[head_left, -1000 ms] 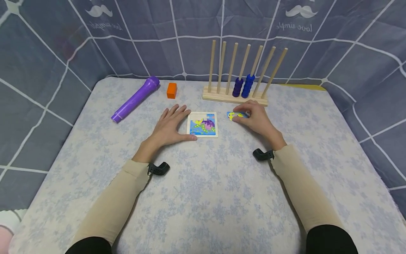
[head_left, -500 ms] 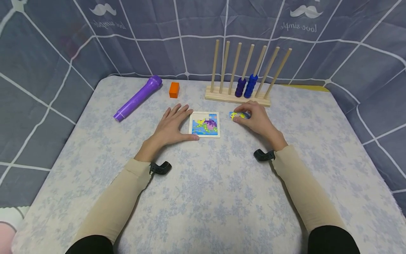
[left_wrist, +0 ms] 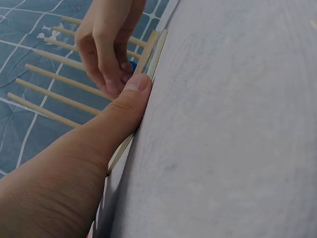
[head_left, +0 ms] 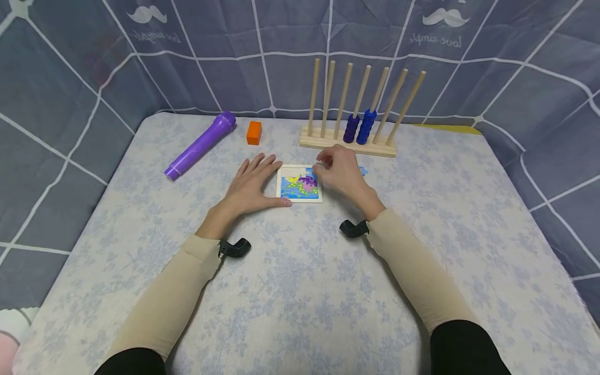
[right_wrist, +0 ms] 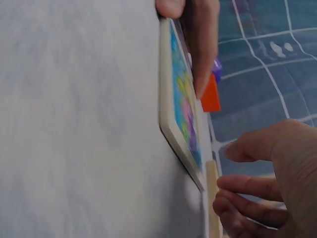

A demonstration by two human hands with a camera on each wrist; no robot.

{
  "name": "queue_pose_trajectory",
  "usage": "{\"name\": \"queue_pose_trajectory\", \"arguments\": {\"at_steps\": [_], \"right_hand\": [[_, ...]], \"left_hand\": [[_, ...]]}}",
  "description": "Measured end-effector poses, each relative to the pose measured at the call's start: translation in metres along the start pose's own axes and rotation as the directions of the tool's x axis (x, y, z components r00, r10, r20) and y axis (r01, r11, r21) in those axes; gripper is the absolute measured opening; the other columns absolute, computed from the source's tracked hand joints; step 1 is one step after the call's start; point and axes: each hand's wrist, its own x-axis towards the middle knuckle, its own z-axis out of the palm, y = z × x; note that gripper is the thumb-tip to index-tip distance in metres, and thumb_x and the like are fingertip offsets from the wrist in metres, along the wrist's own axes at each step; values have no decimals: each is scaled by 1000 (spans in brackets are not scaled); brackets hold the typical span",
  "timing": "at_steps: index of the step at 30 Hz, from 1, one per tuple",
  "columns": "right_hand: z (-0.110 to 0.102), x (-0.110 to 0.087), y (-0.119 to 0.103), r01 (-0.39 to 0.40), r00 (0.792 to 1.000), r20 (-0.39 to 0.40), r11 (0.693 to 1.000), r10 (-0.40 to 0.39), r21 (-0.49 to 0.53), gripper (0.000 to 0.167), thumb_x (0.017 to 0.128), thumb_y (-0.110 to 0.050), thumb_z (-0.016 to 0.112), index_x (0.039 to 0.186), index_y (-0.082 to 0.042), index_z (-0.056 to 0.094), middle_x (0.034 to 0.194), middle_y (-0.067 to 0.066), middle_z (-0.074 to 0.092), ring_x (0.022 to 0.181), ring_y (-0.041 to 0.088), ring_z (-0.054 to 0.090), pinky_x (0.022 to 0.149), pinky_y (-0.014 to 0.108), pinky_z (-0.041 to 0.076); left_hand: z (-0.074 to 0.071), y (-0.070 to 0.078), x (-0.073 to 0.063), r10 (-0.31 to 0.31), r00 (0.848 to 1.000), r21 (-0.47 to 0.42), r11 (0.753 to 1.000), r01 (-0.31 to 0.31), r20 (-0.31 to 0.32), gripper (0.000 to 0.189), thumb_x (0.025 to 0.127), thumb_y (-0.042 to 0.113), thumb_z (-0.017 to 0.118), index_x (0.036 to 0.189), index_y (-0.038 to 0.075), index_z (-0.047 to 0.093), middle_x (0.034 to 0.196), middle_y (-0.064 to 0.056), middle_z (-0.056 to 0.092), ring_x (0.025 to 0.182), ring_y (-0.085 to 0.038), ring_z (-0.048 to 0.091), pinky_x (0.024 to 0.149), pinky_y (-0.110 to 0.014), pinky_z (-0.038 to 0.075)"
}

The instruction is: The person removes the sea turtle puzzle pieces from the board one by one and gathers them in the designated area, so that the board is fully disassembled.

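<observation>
A small jigsaw puzzle in a pale wooden frame [head_left: 300,191] lies flat on the table, showing a colourful picture with a bare gap at its upper left. My left hand [head_left: 250,187] is spread along the frame's left side, its thumb at the lower edge. Over the frame's upper right edge hovers my right hand [head_left: 343,173], fingers bent. In the right wrist view, that hand's thumb and fingers [right_wrist: 247,186] stand apart with nothing visible between them. A blue bit of a loose puzzle piece [head_left: 363,170] peeks out behind the right hand, which hides the rest.
Behind the right hand stands a wooden peg rack [head_left: 347,145] with dark purple and blue beads on two pegs. An orange block [head_left: 253,133] and a purple toy microphone [head_left: 200,147] lie at the back left. Grey-blue checked cloth [head_left: 295,31] hangs behind the table.
My right hand has moved left from the loose puzzle piece to the puzzle's right edge. The left hand keeps its place on the frame.
</observation>
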Motion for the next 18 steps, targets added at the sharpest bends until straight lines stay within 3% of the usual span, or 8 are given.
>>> {"name": "queue_pose_trajectory", "arguments": {"at_steps": [5,11,18], "right_hand": [[16,5,-7,-22,999,22,994,24,-106,27,93,-28,75,102,-2,77,95,14,70,84,28,63,78,42,54],[21,10,-10,-56,997,41,982,64,-182,30,91,-34,79,95,-6,72,93,11,65,81,26,60,73,40,52],[23,14,-16,-61,998,16,967,67,-246,26,86,-29,80,84,-6,68,85,9,64,74,25,58,68,38,50]], "left_hand": [[0,1,-2,7,1000,-9,1000,-7,-3,110,82,68,80,167,18,32,178,-5,18,166,-30,5,134,-53,-4],[1,1,-1,8,1000,-4,1000,-8,-10,110,82,69,79,167,19,32,178,-4,18,166,-29,5,135,-52,-4],[1,0,-1,7,1000,-8,1000,-7,-13,110,81,70,80,167,19,32,178,-4,19,166,-28,4,135,-52,-4]]}}
